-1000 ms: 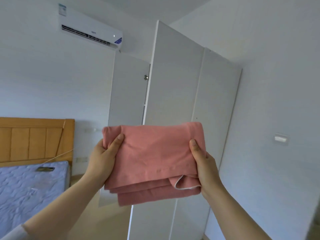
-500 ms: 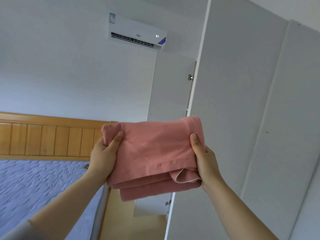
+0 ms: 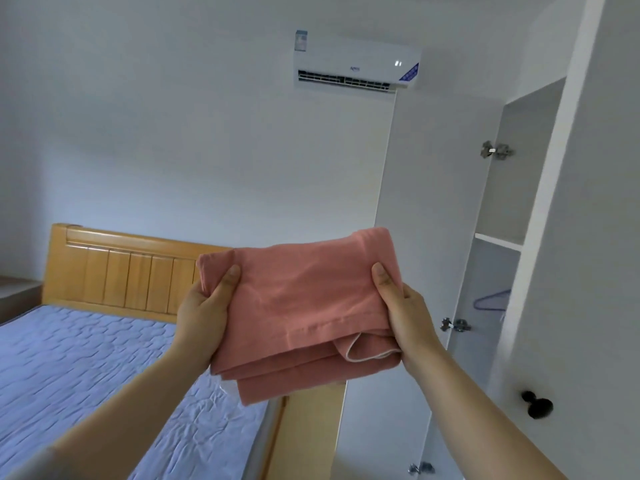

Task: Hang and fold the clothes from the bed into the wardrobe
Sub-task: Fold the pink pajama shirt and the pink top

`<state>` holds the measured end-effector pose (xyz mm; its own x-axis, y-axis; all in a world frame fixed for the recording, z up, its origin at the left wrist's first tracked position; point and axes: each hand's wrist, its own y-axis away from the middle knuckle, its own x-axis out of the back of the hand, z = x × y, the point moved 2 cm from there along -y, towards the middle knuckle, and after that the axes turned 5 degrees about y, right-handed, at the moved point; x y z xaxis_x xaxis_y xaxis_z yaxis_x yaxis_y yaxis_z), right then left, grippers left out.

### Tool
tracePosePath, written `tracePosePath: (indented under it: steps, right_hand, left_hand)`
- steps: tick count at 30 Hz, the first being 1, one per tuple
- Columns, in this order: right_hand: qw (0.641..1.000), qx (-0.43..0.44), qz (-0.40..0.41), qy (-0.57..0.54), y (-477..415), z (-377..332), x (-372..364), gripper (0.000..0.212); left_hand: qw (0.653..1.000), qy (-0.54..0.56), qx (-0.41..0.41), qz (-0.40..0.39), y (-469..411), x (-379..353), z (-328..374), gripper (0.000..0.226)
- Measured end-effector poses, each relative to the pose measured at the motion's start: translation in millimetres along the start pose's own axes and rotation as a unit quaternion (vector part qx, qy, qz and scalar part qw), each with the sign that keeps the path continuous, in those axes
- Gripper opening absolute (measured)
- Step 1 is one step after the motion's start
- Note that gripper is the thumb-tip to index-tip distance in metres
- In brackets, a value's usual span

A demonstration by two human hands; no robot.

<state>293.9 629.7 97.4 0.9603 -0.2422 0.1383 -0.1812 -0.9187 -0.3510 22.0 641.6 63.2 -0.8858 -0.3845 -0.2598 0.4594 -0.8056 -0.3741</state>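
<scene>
Both hands, the left hand [image 3: 204,317] and right hand [image 3: 405,317], grip the already folded pink garment [image 3: 301,306] left of the open wardrobe [image 3: 498,244], so only shelving it seems to remain.

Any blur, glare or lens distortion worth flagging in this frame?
Head view: soft even daylight, no harsh shadows; pink garment, left hand and right hand sharp; black knob and wardrobe door at right edge look smeared; wide-angle lens tilts its lines.
</scene>
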Motion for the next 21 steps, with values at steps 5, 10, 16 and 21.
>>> tracePosePath:
  steps: [5,10,16,21]
  right_hand:
    - [0.999,0.012,0.03,-0.012,-82.6,28.0,-38.0,0.067]
    - [0.997,0.013,0.08,0.01,-170.1,44.4,-50.7,0.072]
    - [0.989,-0.02,0.131,0.06,-255.8,66.1,-10.7,0.075]
    - [0.986,-0.026,0.142,0.082,-305.8,76.8,60.3,0.07]
  left_hand:
    - [1.0,0.0,-0.002,-0.014,-87.5,-23.1,-42.6,0.037]
    - [0.998,0.017,0.005,-0.062,-176.8,-75.6,-75.7,0.036]
    - [0.988,0.073,0.027,-0.133,-235.5,-175.4,-121.1,0.034]
    - [0.972,0.114,0.022,-0.205,-251.7,-276.4,-150.2,0.031]
